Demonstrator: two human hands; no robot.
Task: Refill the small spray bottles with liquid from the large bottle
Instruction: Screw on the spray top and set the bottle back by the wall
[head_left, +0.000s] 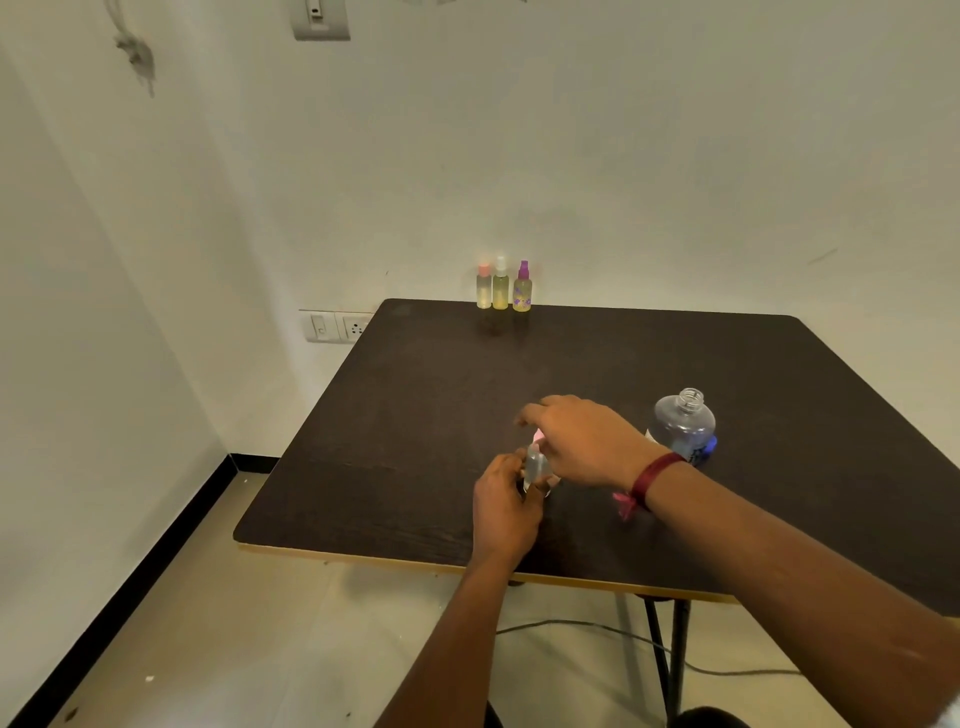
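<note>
L hand (506, 506) grips small clear spray bottle (535, 465) over table (363, 467) near front edge, R hand (576, 441) pinches its pink top (539, 432), and we see large bottle (684, 426) uncapped near on the right, w/ 3 more spray bottles (501, 288) at far edge.

Three small plastic spray bottles (500, 285) in a row at far edge of dark square wooden table (415, 389), large clear plastic bottle (684, 423) upright toward its right, small clear bottle (535, 465) left of it, nearer front, gripped in left hand (506, 512), right hand (576, 441) pinching its top
</note>
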